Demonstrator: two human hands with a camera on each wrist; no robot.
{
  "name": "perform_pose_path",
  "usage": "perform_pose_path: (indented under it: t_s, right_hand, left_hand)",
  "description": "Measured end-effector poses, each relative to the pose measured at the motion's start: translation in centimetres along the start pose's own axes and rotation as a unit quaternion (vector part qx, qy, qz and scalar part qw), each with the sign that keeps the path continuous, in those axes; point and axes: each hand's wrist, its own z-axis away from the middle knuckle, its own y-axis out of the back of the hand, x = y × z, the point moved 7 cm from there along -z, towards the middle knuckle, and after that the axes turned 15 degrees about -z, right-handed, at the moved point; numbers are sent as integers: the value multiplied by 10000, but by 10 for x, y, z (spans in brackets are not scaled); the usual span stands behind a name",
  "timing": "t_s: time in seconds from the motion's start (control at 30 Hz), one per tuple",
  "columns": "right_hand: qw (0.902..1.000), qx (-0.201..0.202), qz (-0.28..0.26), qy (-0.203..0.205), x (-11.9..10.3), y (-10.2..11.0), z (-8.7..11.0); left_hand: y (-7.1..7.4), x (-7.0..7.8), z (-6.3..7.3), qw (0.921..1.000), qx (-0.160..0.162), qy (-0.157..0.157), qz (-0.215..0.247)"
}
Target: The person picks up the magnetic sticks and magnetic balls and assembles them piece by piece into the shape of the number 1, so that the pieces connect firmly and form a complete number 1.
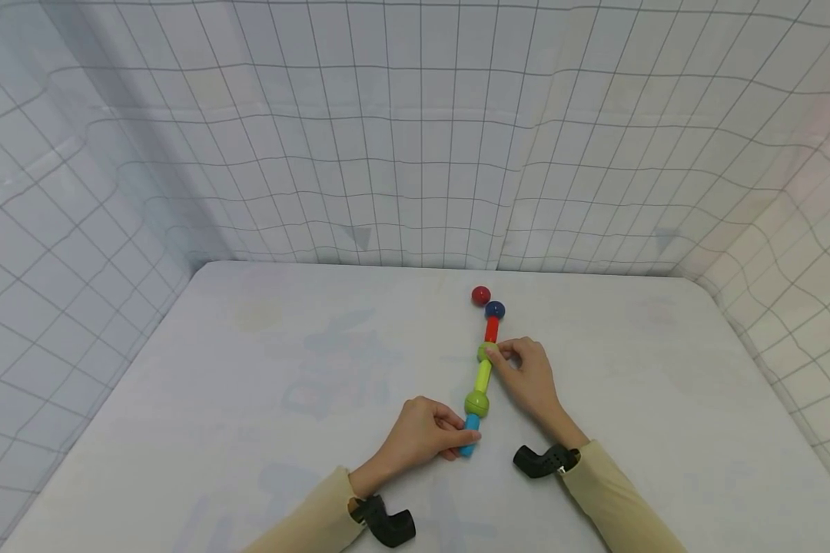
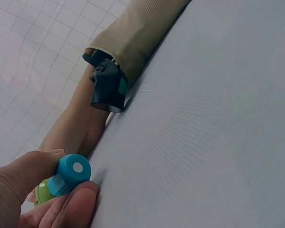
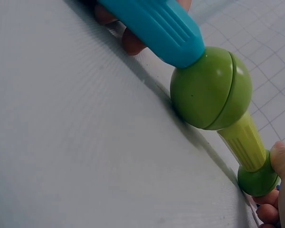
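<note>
A chain of toy rods and balls lies on the white table. From its near end it runs light blue rod (image 1: 472,422), green ball (image 1: 476,404), yellow-green rod (image 1: 483,377), second green ball (image 3: 256,183), red rod (image 1: 492,329) and dark blue ball (image 1: 495,310). My left hand (image 1: 422,430) pinches the light blue rod between thumb and fingers; the rod's round end with a white dot faces the left wrist view. Farther up, my right hand (image 1: 529,376) grips the second green ball, partly hiding it.
A loose red ball (image 1: 480,295) sits at the chain's far end, beside the dark blue ball. The white table (image 1: 249,369) ends at a grid-patterned curtain (image 1: 422,153) behind, with more curtain on both sides. Black wrist cameras (image 1: 390,526) hang from the sleeves.
</note>
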Motion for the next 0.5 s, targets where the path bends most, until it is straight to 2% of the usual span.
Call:
perform_pose_path:
  t_s: [0.5]
  right_hand:
    - [10000, -16, -84, 25, -2, 0, 0]
  left_hand:
    - [-2, 0, -1, 9996, 209, -116, -136]
